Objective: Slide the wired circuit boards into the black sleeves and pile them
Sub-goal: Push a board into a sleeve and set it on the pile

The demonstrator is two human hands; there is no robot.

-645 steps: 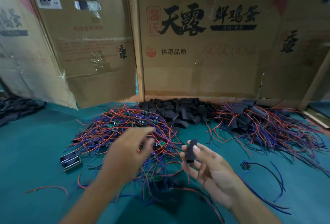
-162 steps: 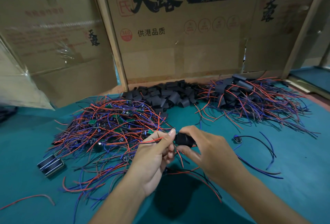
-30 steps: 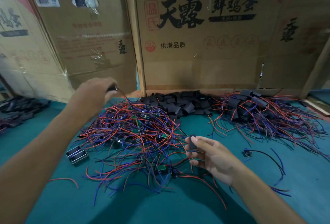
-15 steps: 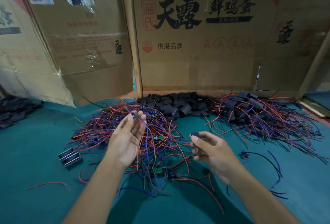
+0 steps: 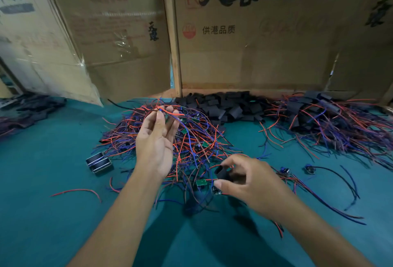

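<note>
So the left hand (image 5: 156,141) is raised palm-up over the big tangle of red and blue wired boards (image 5: 170,139), with thumb and fingertips pinching a red and blue wire pair (image 5: 168,112) up near the top of the pile, and the wires trail down from there into the mess. The right hand (image 5: 244,179) is lower and closer to the camera, thumb and fingers curled around a single black sleeve (image 5: 222,173), holding it just above the green table (image 5: 53,213). Right beside that thumb there's a small green circuit board (image 5: 201,182) lying at the near edge of the tangle, touching or nearly touching the hand, hard to tell which. Behind the wire pile sits a heap of empty black sleeves (image 5: 225,107), pushed up against the cardboard boxes (image 5: 255,43) that wall off the back. Over to the right is the pile of finished ones (image 5: 331,119), black sleeves with red and blue wires sticking out everywhere. There's a pair of small metal-framed parts (image 5: 99,162) on the table left of the tangle, a loose red wire (image 5: 78,191) nearer the camera, a couple of stray boards with dark wires (image 5: 331,175) on the right, and another dark heap (image 5: 27,109) at the far left edge that's too blurry to make out.
</note>
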